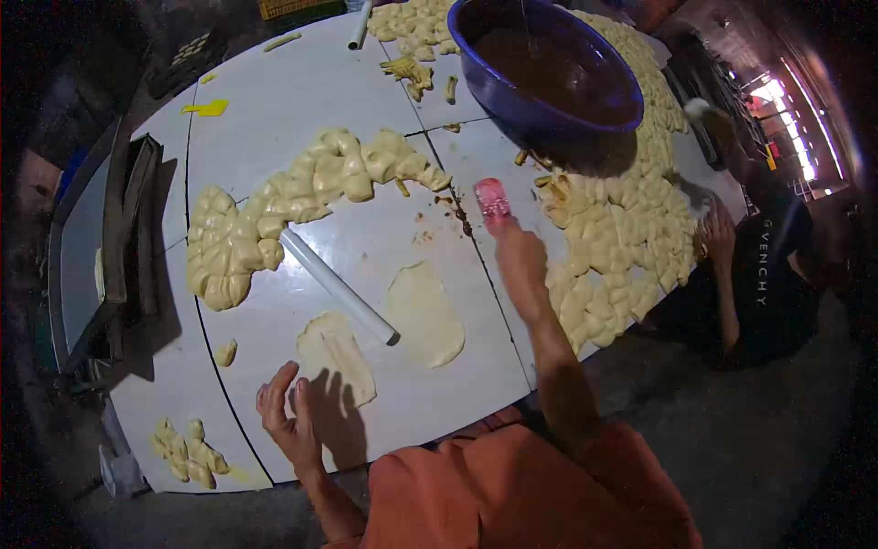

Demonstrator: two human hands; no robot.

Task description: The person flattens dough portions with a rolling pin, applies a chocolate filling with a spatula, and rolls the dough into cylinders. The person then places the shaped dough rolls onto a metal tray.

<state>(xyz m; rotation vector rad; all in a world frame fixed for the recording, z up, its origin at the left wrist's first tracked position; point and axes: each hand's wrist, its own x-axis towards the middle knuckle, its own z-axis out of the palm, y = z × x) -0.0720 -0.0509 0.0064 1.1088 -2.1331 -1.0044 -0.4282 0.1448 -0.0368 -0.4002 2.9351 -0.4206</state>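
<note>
My right hand (521,270) is closed on a flat, pinkish-red, see-through tool (492,199), perhaps a scraper, over the white tabletop (274,101). Brown smears spot the surface just left of it. My left hand (293,423) has its fingers bent and apart, holding nothing, close to the near flattened dough sheet (338,361). That sheet bears a faint brownish streak; another oval dough sheet (425,316) lies to its right. Between them and the curved row of dough pieces (315,178) rests a white rolling tube (337,285).
A big blue basin (512,102) of dark brown filling stands far right. Many dough pieces (631,229) cover the right side, where a co-worker's hand (718,233) rests. Stacked trays (101,247) stand left. A yellow scraper (208,108) and second tube (360,26) lie farther back.
</note>
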